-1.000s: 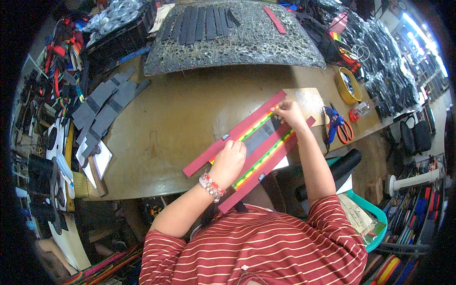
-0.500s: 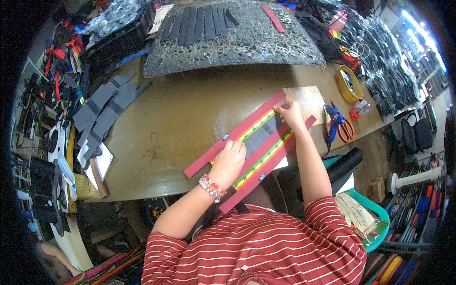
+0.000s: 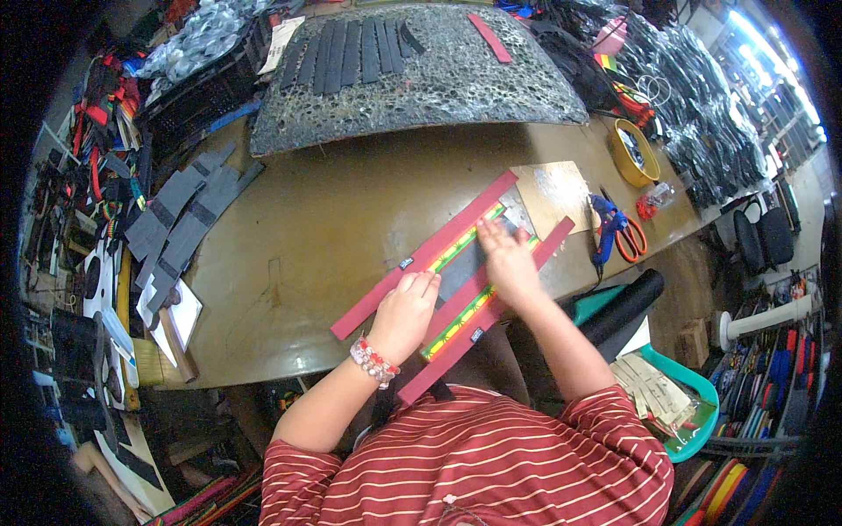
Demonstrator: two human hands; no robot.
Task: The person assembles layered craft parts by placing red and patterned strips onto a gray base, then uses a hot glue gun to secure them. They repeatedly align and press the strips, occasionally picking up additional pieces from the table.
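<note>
Two long maroon strips lie slantwise at the table's near edge, the far strip and the near strip. Each bears a yellow-green patterned band and a small dark tag. Between them shows a dark grey flat piece. My left hand, a beaded bracelet at its wrist, is closed at the far strip, fingers together on its inner edge; its thumb is hidden. Across the strips' upper part lies my right hand, fingers stretched out and touching the patterned band.
A tan board, a blue glue gun and orange-handled scissors lie to the right, near a yellow basket. A pitted grey slab bears black strips at the back. Dark grey pieces lie left.
My right hand has come down from the strips' upper end toward me, its pinch now opened into outstretched fingers. My left hand stays at the far strip. The whole view has shifted slightly.
</note>
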